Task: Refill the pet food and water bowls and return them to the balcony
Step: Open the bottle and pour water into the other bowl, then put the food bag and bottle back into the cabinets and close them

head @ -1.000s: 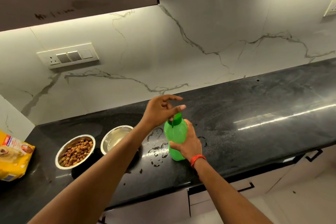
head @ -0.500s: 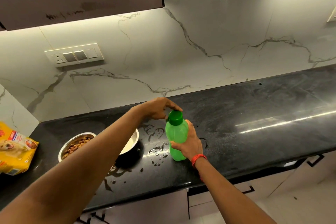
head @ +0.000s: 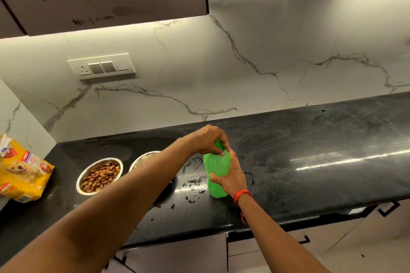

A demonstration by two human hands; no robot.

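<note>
our left hand (head: 210, 139) has dropped onto the cap, pinching it, while the right hand (head: 230, 178) grips the green bottle (head: 216, 167) (capping step; next, carry the 2 bowls (head: 99, 176) out).

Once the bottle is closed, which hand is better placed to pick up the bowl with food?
Probably the left. The left hand is on the cap of the green bottle, and its arm passes beside the food bowl. The right hand grips the bottle's body, farther from it.
</note>
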